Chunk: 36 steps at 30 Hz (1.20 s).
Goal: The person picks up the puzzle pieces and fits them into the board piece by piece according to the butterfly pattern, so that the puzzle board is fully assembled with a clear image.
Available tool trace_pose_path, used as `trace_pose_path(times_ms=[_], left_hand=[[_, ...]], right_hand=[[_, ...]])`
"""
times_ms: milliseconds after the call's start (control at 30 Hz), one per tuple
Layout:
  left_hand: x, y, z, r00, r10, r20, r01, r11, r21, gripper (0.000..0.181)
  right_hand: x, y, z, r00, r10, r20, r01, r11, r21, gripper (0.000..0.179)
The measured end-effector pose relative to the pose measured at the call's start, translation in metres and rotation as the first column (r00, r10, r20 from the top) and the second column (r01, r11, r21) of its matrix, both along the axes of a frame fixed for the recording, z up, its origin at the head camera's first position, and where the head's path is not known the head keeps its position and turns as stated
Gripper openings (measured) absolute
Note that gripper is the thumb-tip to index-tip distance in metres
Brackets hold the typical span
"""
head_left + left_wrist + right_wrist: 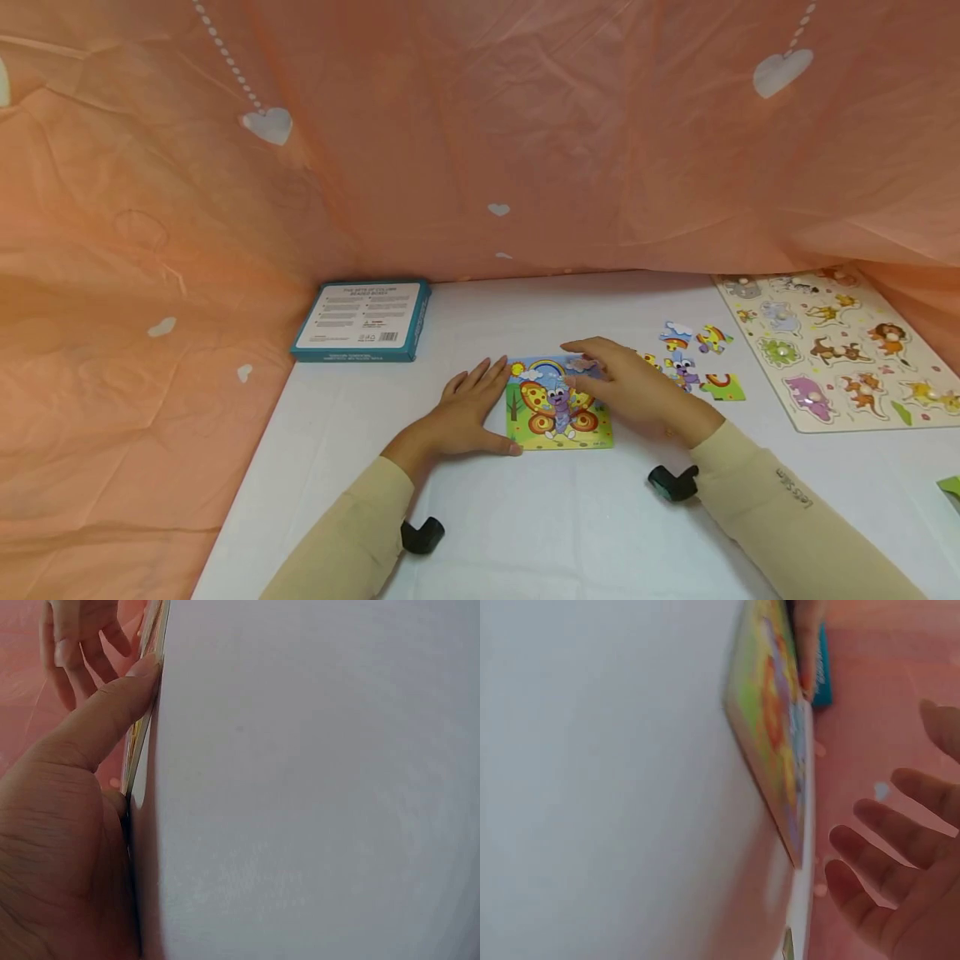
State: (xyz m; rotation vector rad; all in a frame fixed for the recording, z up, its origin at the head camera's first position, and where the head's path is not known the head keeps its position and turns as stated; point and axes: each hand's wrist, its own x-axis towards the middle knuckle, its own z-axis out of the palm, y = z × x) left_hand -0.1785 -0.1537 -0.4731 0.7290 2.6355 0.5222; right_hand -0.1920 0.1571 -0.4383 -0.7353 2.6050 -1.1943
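Note:
A square butterfly puzzle (pixel 560 408) with a rainbow and a sun lies on the white table in the head view. My left hand (pixel 468 412) rests at its left side, fingers spread and straight along the edge, the thumb (pixel 124 705) touching the near left corner. Over the puzzle's upper right part is my right hand (pixel 626 379), its fingers loosely extended and covering that corner in the head view. From the right wrist, the right hand (pixel 900 862) shows spread fingers with nothing between them, apart from the puzzle (pixel 772 712).
Several loose puzzle pieces (pixel 722 387) lie right of the right hand. Beyond them is a wooden animal peg board (pixel 847 350). A teal and white box (pixel 360 321) sits at the back left. Orange cloth (pixel 480 150) hangs behind the table (pixel 540 517). Something green (pixel 951 486) shows at the right edge.

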Motion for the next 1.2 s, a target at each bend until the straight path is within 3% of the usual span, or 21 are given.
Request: trace_pose_path(times_ms=[300, 600, 933, 1200], left_hand=[[0.001, 0.001, 0.001, 1.0, 0.01, 0.011, -0.01, 1.0, 0.009, 0.127], [0.001, 0.0, 0.001, 1.0, 0.012, 0.01, -0.012, 1.0, 0.011, 0.127], [0.001, 0.001, 0.0, 1.0, 0.017, 0.017, -0.017, 1.0, 0.011, 0.128], [0.001, 0.001, -0.001, 1.0, 0.023, 0.021, -0.023, 1.0, 0.009, 0.128]], right_hand=[[-0.011, 0.031, 0.012, 0.992, -0.109, 0.069, 0.119, 0.981, -0.155, 0.055], [-0.02, 0.069, 0.016, 0.968, -0.181, 0.176, 0.23, 0.921, -0.313, 0.059], [-0.026, 0.104, 0.015, 0.924, -0.335, 0.185, 0.378, 0.876, -0.299, 0.068], [-0.03, 0.12, 0.008, 0.885, -0.396, 0.243, 0.453, 0.852, -0.261, 0.075]])
